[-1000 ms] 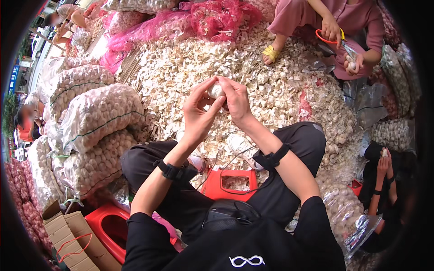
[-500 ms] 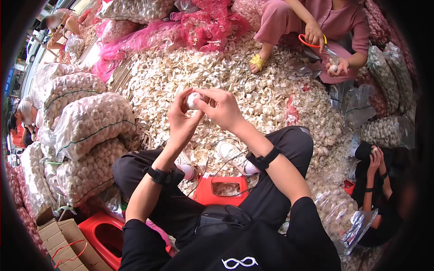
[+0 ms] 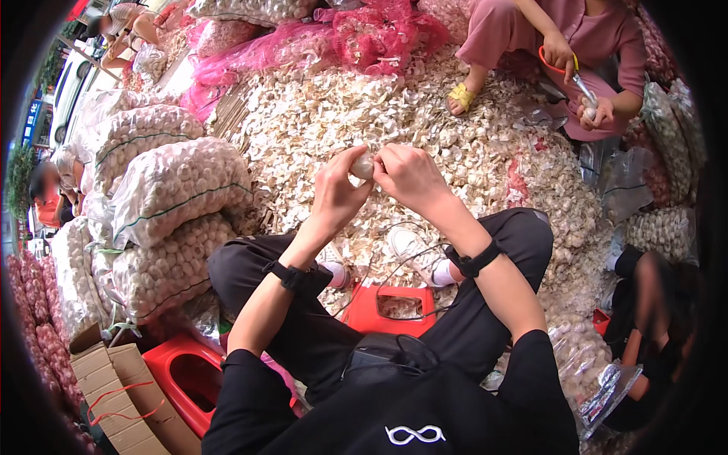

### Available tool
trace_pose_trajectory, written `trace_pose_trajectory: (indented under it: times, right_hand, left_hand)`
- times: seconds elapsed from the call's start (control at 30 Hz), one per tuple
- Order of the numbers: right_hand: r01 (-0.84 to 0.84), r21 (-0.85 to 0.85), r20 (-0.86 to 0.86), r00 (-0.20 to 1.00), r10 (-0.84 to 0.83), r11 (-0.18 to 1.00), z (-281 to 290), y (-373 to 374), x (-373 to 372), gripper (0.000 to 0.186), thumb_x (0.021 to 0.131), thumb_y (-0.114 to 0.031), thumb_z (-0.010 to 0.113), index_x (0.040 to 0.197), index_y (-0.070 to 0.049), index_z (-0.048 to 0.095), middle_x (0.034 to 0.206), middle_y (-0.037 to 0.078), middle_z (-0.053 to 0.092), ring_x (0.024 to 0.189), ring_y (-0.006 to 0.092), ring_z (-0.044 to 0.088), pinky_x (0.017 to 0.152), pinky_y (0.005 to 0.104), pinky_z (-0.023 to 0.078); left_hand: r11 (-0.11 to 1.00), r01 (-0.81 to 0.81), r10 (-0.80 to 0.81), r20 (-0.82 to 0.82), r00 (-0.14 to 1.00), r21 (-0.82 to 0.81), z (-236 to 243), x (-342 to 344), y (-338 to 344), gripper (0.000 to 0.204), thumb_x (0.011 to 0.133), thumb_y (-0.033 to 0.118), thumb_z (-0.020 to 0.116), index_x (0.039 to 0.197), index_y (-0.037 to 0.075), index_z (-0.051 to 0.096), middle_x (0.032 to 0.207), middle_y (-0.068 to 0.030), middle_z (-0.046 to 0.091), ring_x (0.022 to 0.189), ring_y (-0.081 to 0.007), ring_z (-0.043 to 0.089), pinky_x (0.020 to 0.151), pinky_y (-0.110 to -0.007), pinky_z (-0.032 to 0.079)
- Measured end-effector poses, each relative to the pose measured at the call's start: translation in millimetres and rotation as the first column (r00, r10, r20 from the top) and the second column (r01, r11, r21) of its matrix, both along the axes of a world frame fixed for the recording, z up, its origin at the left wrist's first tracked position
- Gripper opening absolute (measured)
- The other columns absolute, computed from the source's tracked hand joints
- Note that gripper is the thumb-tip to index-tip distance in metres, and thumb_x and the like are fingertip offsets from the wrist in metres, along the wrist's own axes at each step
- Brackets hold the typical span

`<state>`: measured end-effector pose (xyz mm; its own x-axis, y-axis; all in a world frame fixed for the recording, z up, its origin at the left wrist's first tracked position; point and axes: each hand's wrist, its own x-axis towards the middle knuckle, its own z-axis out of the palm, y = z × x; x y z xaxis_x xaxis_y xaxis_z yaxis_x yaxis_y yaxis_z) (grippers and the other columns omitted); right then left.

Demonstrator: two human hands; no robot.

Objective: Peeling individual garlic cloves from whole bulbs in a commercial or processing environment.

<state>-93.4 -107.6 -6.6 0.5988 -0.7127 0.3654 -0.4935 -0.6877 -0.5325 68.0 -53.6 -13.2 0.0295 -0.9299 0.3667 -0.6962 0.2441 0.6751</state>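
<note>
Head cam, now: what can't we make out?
- White round garlic bulb: head view; left side covered by bare left hand.
- Anything pinched in bare right hand: head view; hidden beneath its knuckles.
- Brown cardboard box: head view; near end cut off by lower edge.

Both forearms (image 3: 265, 317) reach forward and inward. The left hand (image 3: 337, 189) curls in a grip, thumb opposite fingers. Just beside it, the right hand (image 3: 412, 176) bunches its fingers.

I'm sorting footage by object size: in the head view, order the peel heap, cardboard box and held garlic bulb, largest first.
1. Peel heap
2. Cardboard box, cut off below
3. Garlic bulb, partly hidden
</note>
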Motion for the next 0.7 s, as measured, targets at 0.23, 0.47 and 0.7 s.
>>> trace_pose_trajectory:
  times: [0.23,0.47,0.7]
  right_hand:
    - [0.082,0.007,0.013,0.997,-0.082,0.997,4.9,-2.6,-2.4,0.014,0.082,-0.012,0.062,0.077,0.000,0.055,0.077,0.015,0.060,0.076,0.0317,0.063,0.069,0.0412,0.052]
    - [0.112,0.350,0.166,0.970,-0.180,0.930,1.6,-9.4,-4.3,0.027,0.089,-0.019,0.059,0.106,0.002,0.061,0.091,0.017,0.066,0.084,0.0303,0.066,0.073,0.0388,0.053]
    - [-0.402,0.874,0.472,0.836,-0.281,0.273,8.7,0.7,8.9,0.044,0.099,-0.021,0.051,0.140,-0.008,0.042,0.090,0.007,0.067,0.067,0.0123,0.067,0.050,0.0205,0.049]
  left_hand:
    - [0.989,0.118,-0.094,-0.228,0.969,0.092,-0.8,2.1,-0.5,0.050,0.071,-0.002,0.074,0.119,0.001,0.060,0.111,-0.0133,0.067,0.100,-0.0198,0.066,0.087,-0.031,0.053]
    - [0.899,0.300,0.109,-0.828,0.551,0.318,11.0,0.0,-2.2,0.064,0.082,-0.002,0.071,0.140,0.002,0.043,0.116,-0.0094,0.061,0.100,-0.0115,0.060,0.088,-0.027,0.049]
    - [0.935,0.209,0.063,-0.715,0.696,0.286,7.5,0.6,4.4,0.067,0.087,0.001,0.066,0.146,0.003,0.034,0.103,-0.0053,0.064,0.089,-0.0071,0.059,0.076,-0.024,0.049]
